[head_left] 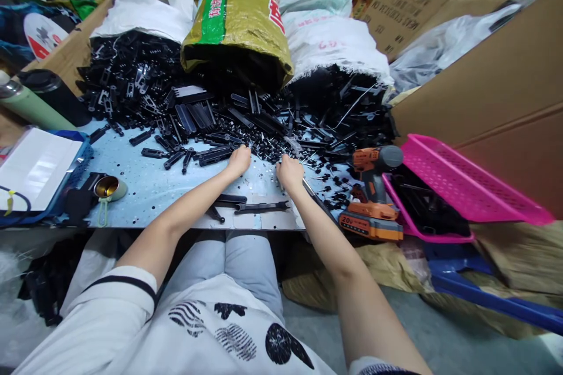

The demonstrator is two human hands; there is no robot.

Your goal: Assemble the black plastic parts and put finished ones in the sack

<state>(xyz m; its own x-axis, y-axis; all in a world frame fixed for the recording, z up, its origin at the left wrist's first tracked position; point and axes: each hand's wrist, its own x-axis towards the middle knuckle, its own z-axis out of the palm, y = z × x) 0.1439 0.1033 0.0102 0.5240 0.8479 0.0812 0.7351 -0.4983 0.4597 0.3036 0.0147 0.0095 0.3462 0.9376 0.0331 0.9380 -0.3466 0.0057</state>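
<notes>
My left hand (240, 159) is closed at the near edge of a pile of small black parts and screws (266, 143), its fingertips bent down among them. Just to its left lie long black plastic pieces (215, 154). My right hand (290, 171) is also closed, at the same pile a short way to the right. What either hand pinches is too small or hidden. Beneath my right wrist a dark rod with a silvery end (314, 192) slants toward the table edge; whether I hold it cannot be seen. Between my forearms lies a forked black plastic piece (263, 207).
Behind the pile, a yellow-green sack (240, 12) and white sacks (338, 41) spill black parts. An orange cordless drill (372, 193) stands at right, beside a pink basket (479, 187). A metal cup (109, 187) and a blue tray with papers (79, 173) are at left.
</notes>
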